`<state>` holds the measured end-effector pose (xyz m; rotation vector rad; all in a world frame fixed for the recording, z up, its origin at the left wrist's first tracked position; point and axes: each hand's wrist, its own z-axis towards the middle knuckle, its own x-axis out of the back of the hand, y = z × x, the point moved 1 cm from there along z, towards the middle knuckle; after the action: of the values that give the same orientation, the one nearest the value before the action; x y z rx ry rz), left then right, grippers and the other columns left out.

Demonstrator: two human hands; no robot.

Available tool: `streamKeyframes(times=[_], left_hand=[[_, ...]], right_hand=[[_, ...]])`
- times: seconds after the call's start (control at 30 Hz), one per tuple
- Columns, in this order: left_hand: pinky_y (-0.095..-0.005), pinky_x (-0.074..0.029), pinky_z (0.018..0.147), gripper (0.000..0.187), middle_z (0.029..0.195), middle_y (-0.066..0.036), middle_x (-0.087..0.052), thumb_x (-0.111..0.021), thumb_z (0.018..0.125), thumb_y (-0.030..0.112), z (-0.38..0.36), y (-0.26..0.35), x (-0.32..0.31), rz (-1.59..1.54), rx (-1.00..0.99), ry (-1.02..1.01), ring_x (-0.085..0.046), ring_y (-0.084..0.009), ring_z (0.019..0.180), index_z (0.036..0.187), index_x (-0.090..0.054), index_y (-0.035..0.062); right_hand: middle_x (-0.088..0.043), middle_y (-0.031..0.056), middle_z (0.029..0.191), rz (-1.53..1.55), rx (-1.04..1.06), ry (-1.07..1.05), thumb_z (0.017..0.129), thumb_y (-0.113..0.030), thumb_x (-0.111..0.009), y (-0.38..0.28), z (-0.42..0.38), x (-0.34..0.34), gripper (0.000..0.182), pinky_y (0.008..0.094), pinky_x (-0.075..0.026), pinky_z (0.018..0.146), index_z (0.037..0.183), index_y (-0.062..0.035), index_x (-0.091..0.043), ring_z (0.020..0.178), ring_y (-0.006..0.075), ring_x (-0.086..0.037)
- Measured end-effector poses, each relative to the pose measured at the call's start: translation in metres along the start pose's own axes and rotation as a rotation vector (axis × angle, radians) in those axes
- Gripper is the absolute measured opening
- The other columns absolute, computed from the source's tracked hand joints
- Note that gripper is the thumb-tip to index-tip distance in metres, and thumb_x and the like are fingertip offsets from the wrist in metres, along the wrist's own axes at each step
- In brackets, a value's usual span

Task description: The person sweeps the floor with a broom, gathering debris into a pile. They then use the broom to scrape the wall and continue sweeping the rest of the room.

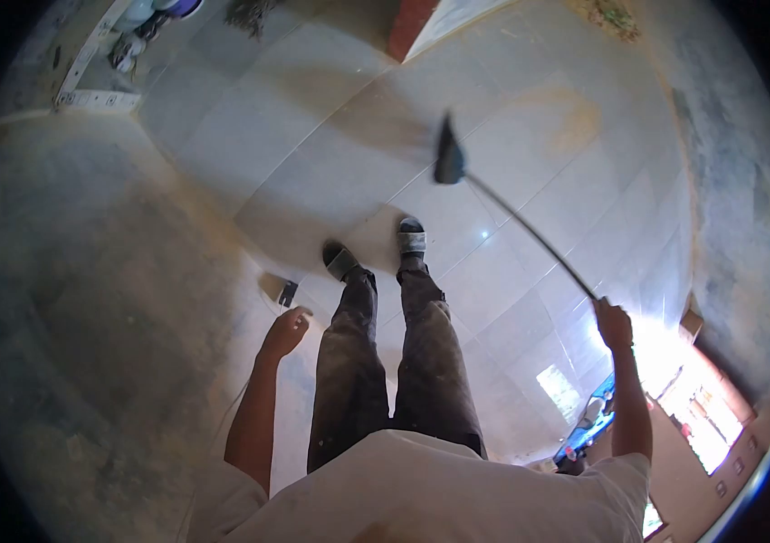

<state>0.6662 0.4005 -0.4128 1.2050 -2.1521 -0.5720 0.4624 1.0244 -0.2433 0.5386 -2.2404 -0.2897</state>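
Observation:
My right hand (615, 324) is closed around the end of a long, thin handle (534, 232). At its far end is a dark wedge-shaped head (449, 156), held out in front of my feet; it is too blurred to tell its kind or whether it touches the floor. My left hand (285, 332) hangs beside my left leg with its fingers loosely curved and nothing visible in them. Just beyond it is a small dark box-like object (288, 294). A thin pale cord (233, 407) passes near my left forearm.
Large grey tiles (312, 154) cover the floor, with brownish dust (575, 118) at the right. A wall (104, 271) rises on my left. A red-edged pillar (412, 32) stands ahead. Small objects (127, 54) are gathered at upper left. Bright light enters through an opening (702, 407).

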Motion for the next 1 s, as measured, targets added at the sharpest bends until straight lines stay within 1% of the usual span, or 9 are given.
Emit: streamKeyframes(times=[0.27, 0.47, 0.57, 0.67, 0.8, 0.9, 0.93, 0.97, 1.0], left_hand=[[-0.0374, -0.049, 0.07, 0.022, 0.08, -0.018, -0.062, -0.052, 0.08, 0.011, -0.025, -0.05, 0.035, 0.276, 0.04, -0.08, -0.063, -0.0283, 0.078, 0.1, -0.059, 0.0063], [-0.0371, -0.049, 0.07, 0.021, 0.084, -0.017, -0.063, -0.053, 0.079, 0.012, -0.031, -0.011, 0.028, 0.173, 0.178, -0.052, -0.062, -0.0293, 0.079, 0.097, -0.059, 0.0047], [-0.0374, -0.048, 0.072, 0.023, 0.086, -0.017, -0.063, -0.052, 0.079, 0.012, -0.026, -0.013, -0.003, 0.349, 0.088, -0.092, -0.061, -0.0312, 0.082, 0.099, -0.058, 0.0044], [-0.038, -0.047, 0.073, 0.024, 0.087, -0.018, -0.062, -0.052, 0.079, 0.013, -0.02, 0.012, -0.032, 0.463, 0.028, -0.191, -0.06, -0.0327, 0.083, 0.101, -0.058, 0.0045], [-0.0357, -0.047, 0.073, 0.023, 0.085, -0.016, -0.062, -0.052, 0.08, 0.011, -0.034, 0.107, -0.047, 0.509, -0.102, -0.25, -0.061, -0.0301, 0.081, 0.102, -0.057, 0.0044], [-0.0328, -0.046, 0.073, 0.021, 0.083, -0.012, -0.061, -0.051, 0.083, 0.009, -0.05, 0.157, -0.038, 0.368, -0.171, -0.191, -0.061, -0.0245, 0.08, 0.103, -0.056, 0.0046], [-0.0322, -0.046, 0.074, 0.021, 0.084, -0.012, -0.062, -0.051, 0.084, 0.009, -0.052, 0.16, -0.029, 0.34, -0.214, -0.145, -0.061, -0.0229, 0.08, 0.103, -0.056, 0.0052], [-0.0317, -0.046, 0.075, 0.021, 0.084, -0.011, -0.062, -0.051, 0.084, 0.009, -0.055, 0.167, -0.02, 0.307, -0.263, -0.104, -0.061, -0.0214, 0.081, 0.104, -0.057, 0.0057], [-0.0309, -0.046, 0.075, 0.021, 0.084, -0.01, -0.062, -0.051, 0.085, 0.01, -0.059, 0.182, -0.008, 0.345, -0.197, -0.094, -0.061, -0.0201, 0.08, 0.105, -0.057, 0.0063]], right_hand=[[-0.062, 0.0089, 0.064, 0.016, 0.158, -0.136, 0.091, -0.045, -0.04, -0.108, -0.015, -0.049, 0.039, 0.0403, -0.049, 0.054, 0.088, -0.0094, -0.056, 0.061, 0.0262, -0.064], [-0.064, 0.0008, 0.072, -0.154, 0.11, -0.001, 0.087, -0.031, -0.049, 0.009, 0.026, -0.117, 0.019, 0.0388, -0.047, 0.059, 0.091, -0.0223, -0.065, 0.068, 0.0194, -0.063], [-0.063, 0.0051, 0.072, -0.174, 0.02, 0.17, 0.087, -0.037, -0.048, 0.075, 0.03, -0.144, 0.027, 0.0365, -0.048, 0.057, 0.082, -0.0154, -0.062, 0.064, 0.0209, -0.063], [-0.063, 0.0071, 0.072, -0.119, -0.236, 0.065, 0.089, -0.042, -0.045, 0.083, 0.012, -0.126, 0.034, 0.0382, -0.049, 0.059, 0.077, -0.0132, -0.06, 0.064, 0.0224, -0.064], [-0.064, 0.0125, 0.086, 0.373, -0.399, -0.015, 0.094, -0.029, -0.036, 0.053, -0.046, -0.17, 0.034, 0.0421, -0.052, 0.063, 0.093, -0.0059, -0.062, 0.077, 0.0302, -0.064], [-0.06, 0.0207, 0.078, 0.487, -0.276, 0.08, 0.094, -0.019, -0.035, -0.005, -0.108, -0.289, 0.027, 0.0459, -0.05, 0.059, 0.101, -0.0034, -0.056, 0.07, 0.0332, -0.063], [-0.058, 0.022, 0.074, 1.02, -0.59, -0.278, 0.094, -0.02, -0.034, -0.02, -0.14, -0.266, 0.03, 0.0488, -0.048, 0.058, 0.108, 0.0004, -0.051, 0.068, 0.0379, -0.06], [-0.058, 0.0264, 0.078, 0.878, -0.4, 0.032, 0.096, -0.029, -0.032, -0.046, -0.178, -0.297, 0.041, 0.0514, -0.047, 0.064, 0.101, 0.0052, -0.053, 0.072, 0.0439, -0.058], [-0.058, 0.03, 0.082, 1.149, -0.671, -0.043, 0.095, -0.04, -0.031, -0.063, -0.215, -0.258, 0.054, 0.0524, -0.046, 0.069, 0.093, 0.0072, -0.056, 0.078, 0.047, -0.057]])
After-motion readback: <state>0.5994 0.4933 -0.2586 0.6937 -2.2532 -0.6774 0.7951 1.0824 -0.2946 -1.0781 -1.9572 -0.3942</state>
